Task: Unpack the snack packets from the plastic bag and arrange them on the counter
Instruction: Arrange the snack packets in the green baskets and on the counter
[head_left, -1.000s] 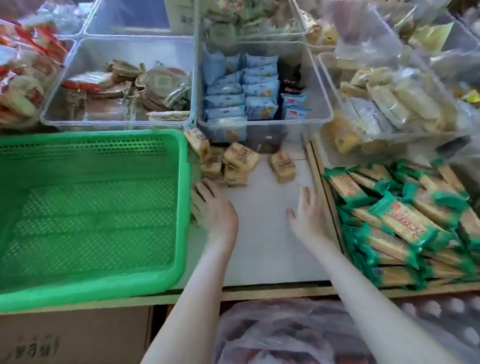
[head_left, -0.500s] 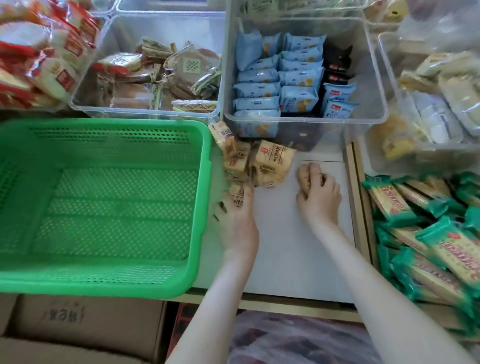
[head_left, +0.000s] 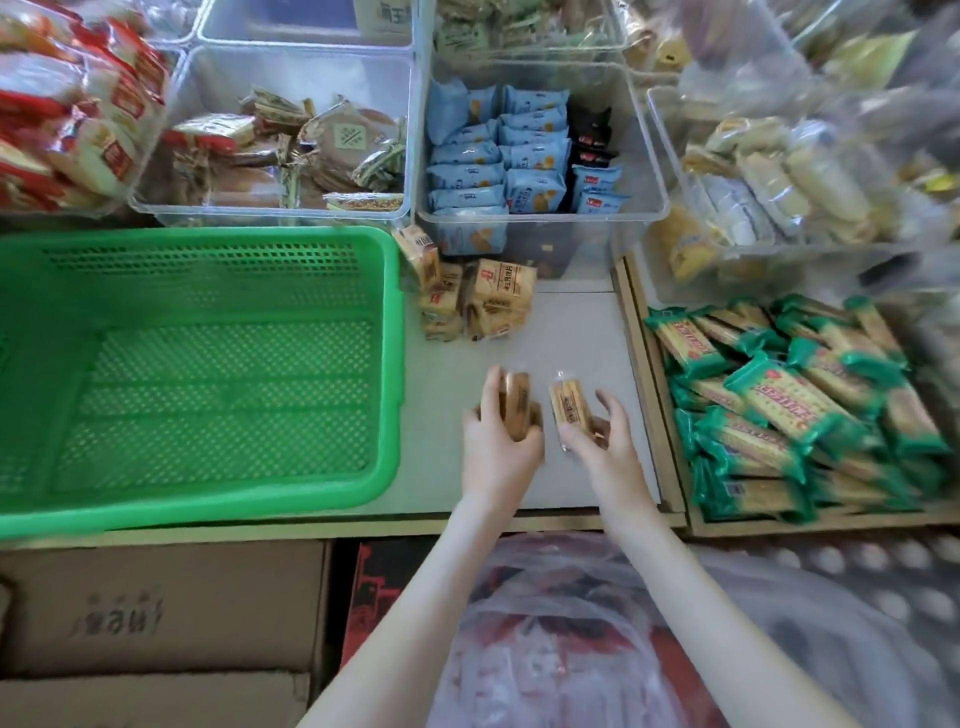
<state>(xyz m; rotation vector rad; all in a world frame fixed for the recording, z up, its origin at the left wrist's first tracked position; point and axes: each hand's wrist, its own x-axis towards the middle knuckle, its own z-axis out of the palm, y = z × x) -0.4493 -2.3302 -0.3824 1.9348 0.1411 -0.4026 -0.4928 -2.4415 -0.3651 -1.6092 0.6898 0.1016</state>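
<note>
Left hand (head_left: 498, 449) and right hand (head_left: 605, 449) are drawing back, apart, from the pile (head_left: 475, 301) of about six beyond them, gripping two stacked packets (head_left: 514, 405) and one lone packet (head_left: 570, 408).

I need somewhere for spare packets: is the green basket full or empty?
Empty: the green basket shows only its bare mesh floor and walls; nothing lies inside.

No wording could be read with certainty. The cardboard box (head_left: 119, 618) carried dark characters, upside down and blurred. The tan snack packets (head_left: 501, 288) on the surface (head_left: 576, 332) showed dark characters and a small red mark, too small to make out. Red lettering ran along the green-ended packets (head_left: 779, 410), also illegible.
</note>
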